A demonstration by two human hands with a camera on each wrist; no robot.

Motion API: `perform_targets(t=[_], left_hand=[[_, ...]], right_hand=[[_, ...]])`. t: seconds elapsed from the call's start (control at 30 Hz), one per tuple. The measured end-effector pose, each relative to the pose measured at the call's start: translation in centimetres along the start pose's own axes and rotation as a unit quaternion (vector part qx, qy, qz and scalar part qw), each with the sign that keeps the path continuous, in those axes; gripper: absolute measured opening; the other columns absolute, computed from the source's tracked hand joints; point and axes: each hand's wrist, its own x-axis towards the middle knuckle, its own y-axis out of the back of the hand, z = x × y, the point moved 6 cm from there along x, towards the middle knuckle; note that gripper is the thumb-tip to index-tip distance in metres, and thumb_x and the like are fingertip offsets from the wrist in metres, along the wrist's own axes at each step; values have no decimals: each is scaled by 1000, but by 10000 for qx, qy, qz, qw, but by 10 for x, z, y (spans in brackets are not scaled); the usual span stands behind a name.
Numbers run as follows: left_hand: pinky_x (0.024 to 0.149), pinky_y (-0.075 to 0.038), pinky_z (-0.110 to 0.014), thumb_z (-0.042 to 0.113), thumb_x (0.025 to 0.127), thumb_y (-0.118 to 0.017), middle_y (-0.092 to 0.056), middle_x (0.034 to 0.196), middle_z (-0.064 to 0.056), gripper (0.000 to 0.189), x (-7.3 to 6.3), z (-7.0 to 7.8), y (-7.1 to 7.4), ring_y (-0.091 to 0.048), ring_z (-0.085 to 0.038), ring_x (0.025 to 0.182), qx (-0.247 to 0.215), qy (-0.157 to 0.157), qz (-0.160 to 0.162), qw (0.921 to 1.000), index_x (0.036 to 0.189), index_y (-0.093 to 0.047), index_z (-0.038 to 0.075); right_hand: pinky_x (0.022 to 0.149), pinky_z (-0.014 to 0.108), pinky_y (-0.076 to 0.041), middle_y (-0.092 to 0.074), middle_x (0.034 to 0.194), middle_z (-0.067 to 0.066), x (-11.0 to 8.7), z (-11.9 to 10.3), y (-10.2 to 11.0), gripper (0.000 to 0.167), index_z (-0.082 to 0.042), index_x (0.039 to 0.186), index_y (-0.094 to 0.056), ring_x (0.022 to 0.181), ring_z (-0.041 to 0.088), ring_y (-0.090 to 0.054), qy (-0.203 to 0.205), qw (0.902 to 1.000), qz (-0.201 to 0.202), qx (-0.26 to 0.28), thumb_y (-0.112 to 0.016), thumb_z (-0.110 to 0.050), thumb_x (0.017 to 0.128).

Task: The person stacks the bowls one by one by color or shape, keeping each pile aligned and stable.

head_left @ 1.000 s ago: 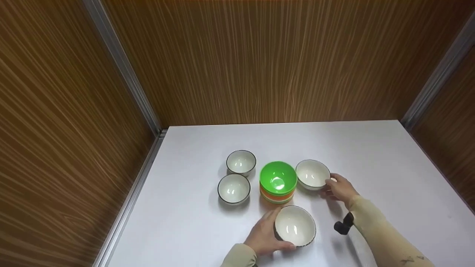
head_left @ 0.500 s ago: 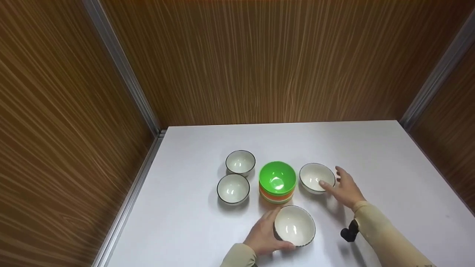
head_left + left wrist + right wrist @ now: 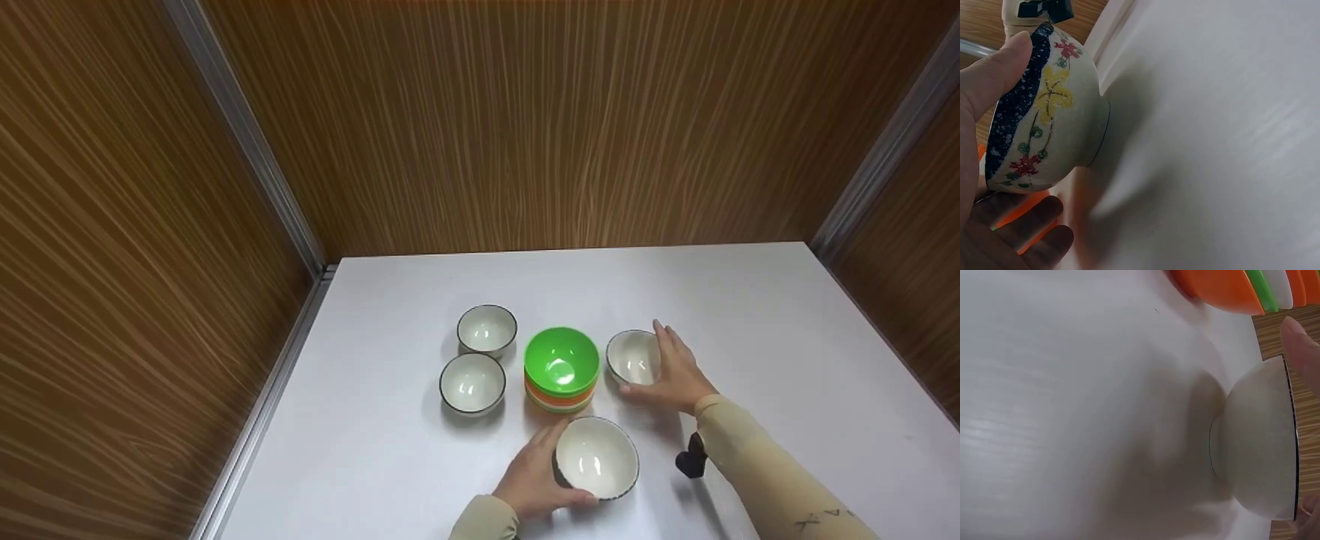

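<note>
My left hand grips a bowl at the front, thumb at the near rim and fingers at the far side. In the left wrist view this bowl shows painted flowers and a dark blue speckled rim band. My right hand spans a plain white bowl with a thin dark rim. Its fingers reach straight over the right side, its thumb close by the rim in the right wrist view. Left of that bowl stands a stack of bowls, green on top with orange and white below.
Two more white dark-rimmed bowls, one farther back and one nearer, stand close together left of the stack. The white table meets wood-patterned panels at its back and sides.
My right hand has let go of the white bowl's right rim and come over it with fingers spread. That bowl sits slightly farther right, apart from the stack. My left hand stays still.
</note>
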Motion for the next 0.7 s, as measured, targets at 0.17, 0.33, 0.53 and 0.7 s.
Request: perform_targets(t=[0.17,0.33,0.53,0.7], left_hand=[[109,-35,-40,63,56,-82,-41,144,8,114,0,0,0,-40,-13,132,-31,-25,48,10000,150,-30,26],[109,-35,-41,62,56,-83,-40,147,5,114,-1,1,0,-39,-16,134,-13,34,71,10000,151,-30,25],[108,-35,-41,60,57,-83,-41,146,6,113,-2,1,0,-40,-15,132,-15,-18,114,9999,150,-30,27],[109,-34,-39,60,57,-84,-41,145,6,113,-1,1,1,-39,-14,133,-65,-63,100,9999,151,-30,25]], right_hand=[[104,71,-17,-5,153,34,2,1,-5,132,-8,154,-2,137,56,-9,-34,9999,-95,-137,-85,-54,62],[105,70,-17,-8,152,34,2,1,-7,132,-7,154,-3,137,55,-10,-41,9998,-10,-169,-86,-52,61],[105,68,-21,-17,150,33,1,2,-8,131,-6,154,-6,135,53,-17,-127,9998,126,-121,-87,-49,60],[103,67,-27,-25,147,31,2,2,-8,128,-5,153,-11,132,52,-26,-53,9995,279,-105,-88,-45,59]])
